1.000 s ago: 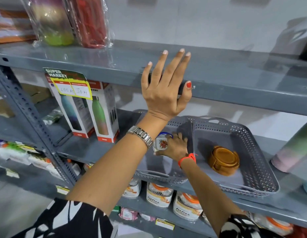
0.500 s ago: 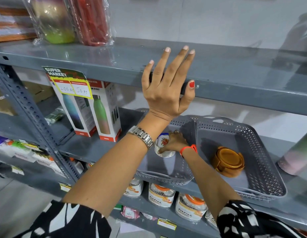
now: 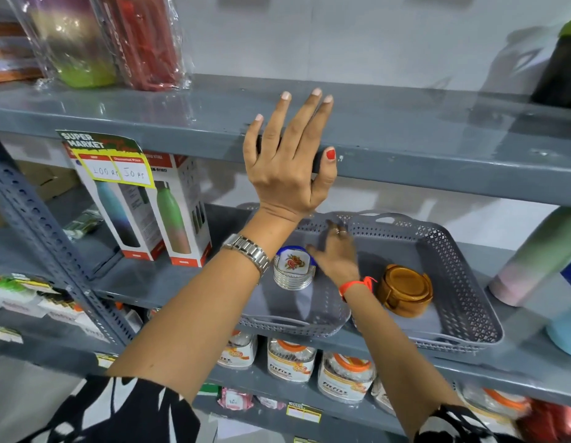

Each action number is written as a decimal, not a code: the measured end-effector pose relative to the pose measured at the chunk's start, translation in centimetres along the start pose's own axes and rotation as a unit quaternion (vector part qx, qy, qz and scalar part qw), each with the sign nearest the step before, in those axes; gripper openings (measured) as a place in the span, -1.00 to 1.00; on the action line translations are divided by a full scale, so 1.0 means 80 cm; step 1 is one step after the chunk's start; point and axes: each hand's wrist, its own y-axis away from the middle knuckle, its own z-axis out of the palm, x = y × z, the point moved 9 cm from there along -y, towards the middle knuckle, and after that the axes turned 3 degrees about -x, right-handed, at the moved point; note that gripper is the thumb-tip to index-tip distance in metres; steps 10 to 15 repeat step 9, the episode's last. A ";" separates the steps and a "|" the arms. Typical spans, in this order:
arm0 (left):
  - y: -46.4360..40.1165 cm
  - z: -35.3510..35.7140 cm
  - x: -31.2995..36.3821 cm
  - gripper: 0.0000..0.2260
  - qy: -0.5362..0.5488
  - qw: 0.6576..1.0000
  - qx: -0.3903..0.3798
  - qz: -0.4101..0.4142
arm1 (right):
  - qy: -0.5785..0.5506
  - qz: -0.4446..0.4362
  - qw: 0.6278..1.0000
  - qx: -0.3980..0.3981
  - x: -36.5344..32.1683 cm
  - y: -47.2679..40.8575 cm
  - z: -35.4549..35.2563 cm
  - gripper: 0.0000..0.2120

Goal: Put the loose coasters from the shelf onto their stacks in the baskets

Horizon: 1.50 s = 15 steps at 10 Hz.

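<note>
the left hand (image 3: 289, 164) is laid flat against the front edge of the upper shelf (image 3: 437, 148), its fingers stretched out and close together, the thumb hooked under the lip. the right hand (image 3: 336, 255) is held inside the left basket (image 3: 287, 324), blurred, with its fingers loosely open and nothing pinched between them; it is seen just beside the white coaster stack (image 3: 293, 268), and whether the two touch cannot be told. that stack is stood in the left basket, topped by a square coaster with a red flower and a blue edge. a brown coaster stack (image 3: 405, 290) is seated in the right basket (image 3: 463, 282), well apart from the hand. both baskets are placed side by side on the middle shelf (image 3: 143, 282), right of two boxed bottles (image 3: 156, 215).
</note>
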 end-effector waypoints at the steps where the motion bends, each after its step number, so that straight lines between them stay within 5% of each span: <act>1: 0.000 0.000 -0.001 -0.55 -0.001 1.000 -0.005 -0.001 | 0.043 0.045 0.995 0.078 0.053 0.011 -0.047 -0.41; 3: 0.001 0.000 0.000 -0.57 -0.002 1.000 -0.007 -0.001 | 0.160 0.279 0.945 -0.055 0.168 0.048 -0.058 -0.23; 4: 0.000 0.001 -0.002 -0.56 -0.001 1.000 -0.013 -0.006 | 0.122 0.352 0.925 -0.067 0.214 0.077 -0.045 -0.56; 5: 0.002 0.001 -0.002 -0.54 -0.001 1.000 -0.013 -0.003 | 0.061 0.406 0.904 -0.122 0.238 0.104 -0.027 -0.59; 7: -0.002 0.002 -0.003 -0.54 -0.002 1.000 -0.023 -0.008 | 0.109 0.252 0.955 -0.112 0.182 0.050 -0.045 -0.20; 15: -0.006 0.000 -0.003 -0.55 -0.006 0.999 -0.041 -0.011 | 0.125 0.220 0.964 -0.082 0.189 0.043 -0.043 -0.13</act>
